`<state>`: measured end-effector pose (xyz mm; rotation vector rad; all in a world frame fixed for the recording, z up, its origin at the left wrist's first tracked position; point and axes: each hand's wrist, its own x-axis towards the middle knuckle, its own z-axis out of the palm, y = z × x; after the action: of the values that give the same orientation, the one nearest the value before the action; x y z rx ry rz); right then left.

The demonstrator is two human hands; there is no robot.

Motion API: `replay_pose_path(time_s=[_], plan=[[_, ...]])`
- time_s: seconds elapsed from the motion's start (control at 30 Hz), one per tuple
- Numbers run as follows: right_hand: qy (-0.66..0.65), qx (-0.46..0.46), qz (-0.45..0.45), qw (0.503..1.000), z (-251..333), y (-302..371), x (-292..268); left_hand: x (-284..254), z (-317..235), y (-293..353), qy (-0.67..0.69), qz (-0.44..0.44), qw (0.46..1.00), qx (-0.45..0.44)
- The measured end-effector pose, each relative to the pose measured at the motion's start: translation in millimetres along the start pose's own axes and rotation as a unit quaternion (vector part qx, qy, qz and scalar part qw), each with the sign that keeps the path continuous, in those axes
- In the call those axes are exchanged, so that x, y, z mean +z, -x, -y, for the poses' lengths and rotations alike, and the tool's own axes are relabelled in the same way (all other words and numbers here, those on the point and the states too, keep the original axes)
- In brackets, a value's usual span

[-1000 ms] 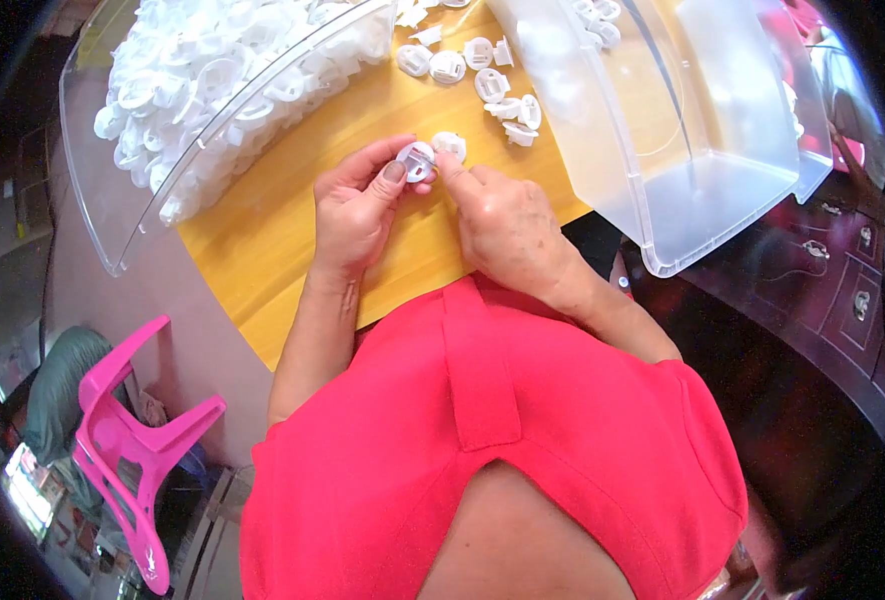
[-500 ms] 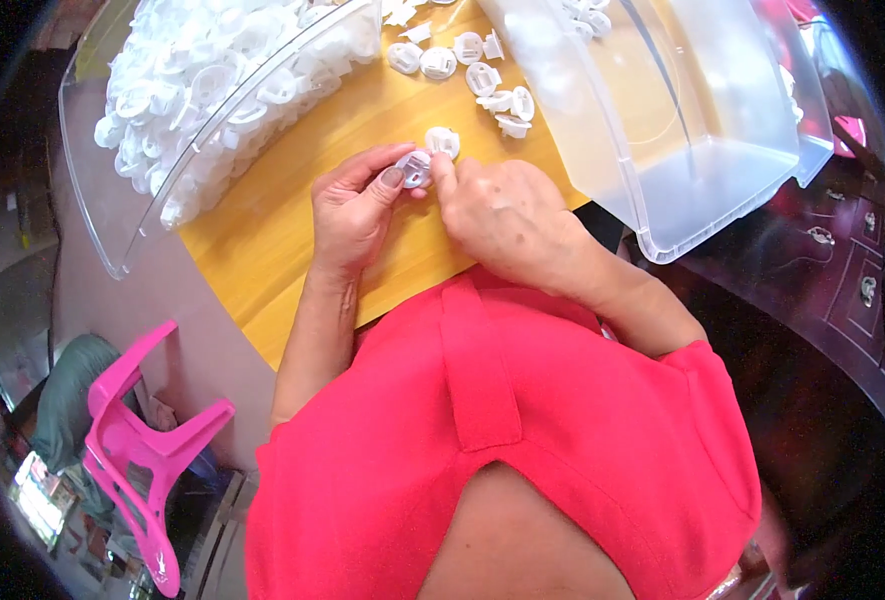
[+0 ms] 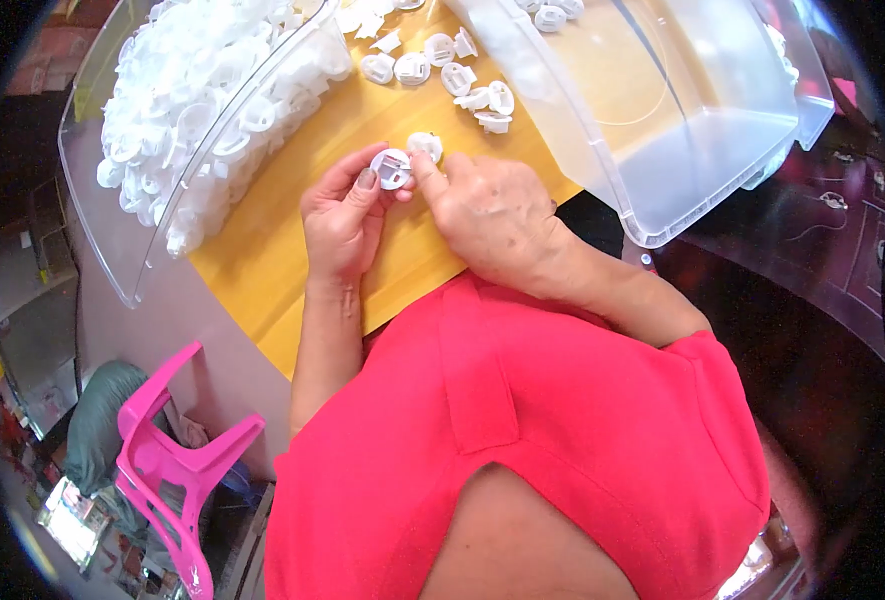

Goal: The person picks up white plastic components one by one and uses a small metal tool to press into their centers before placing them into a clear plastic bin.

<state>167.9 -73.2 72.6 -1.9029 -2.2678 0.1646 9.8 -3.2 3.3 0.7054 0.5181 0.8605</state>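
My left hand [image 3: 346, 210] pinches a small round white plastic piece [image 3: 390, 169] between thumb and fingers. The piece's face is turned up and shows a rectangular slot. Close beside it, the curled right hand [image 3: 492, 205] has its index fingertip on a second round white plastic piece [image 3: 425, 147]. Its thumb is hidden beneath the hand, so the grip shows only in part. Both hands are over the yellow wooden tabletop [image 3: 252, 275]. Several similar loose white pieces [image 3: 413, 68] lie on the wood beyond my hands.
To the left, a clear plastic bin [image 3: 97, 235] lies tipped, heaped with white pieces [image 3: 197, 110]. On the right stands another clear bin [image 3: 652, 232], with a few pieces near its far side. A pink plastic chair [image 3: 187, 460] is on the floor at lower left.
The view has shifted slightly, so the bins and tabletop sit differently. The piece in my left hand has turned its face more fully upward. Both hands keep much the same hold.
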Motion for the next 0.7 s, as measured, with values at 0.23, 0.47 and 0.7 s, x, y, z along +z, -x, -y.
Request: replay_pose_path(time_s=[0.23, 0.47, 0.7], plan=[[0.046, -0.016, -0.026, 0.998, 1.8, -1.1, 5.2, -0.6, 0.6, 0.2, -0.007, -0.006, 1.000, 0.012], [0.055, -0.032, -0.019, 0.998, 1.6, -3.6, 6.7, 0.7, 2.5, 0.3, -0.020, -0.012, 1.000, 0.020], [0.052, -0.073, 0.017, 0.996, -1.9, -8.1, 6.6, -7.7, 5.6, 2.0, -0.050, 0.004, 0.999, 0.020]])
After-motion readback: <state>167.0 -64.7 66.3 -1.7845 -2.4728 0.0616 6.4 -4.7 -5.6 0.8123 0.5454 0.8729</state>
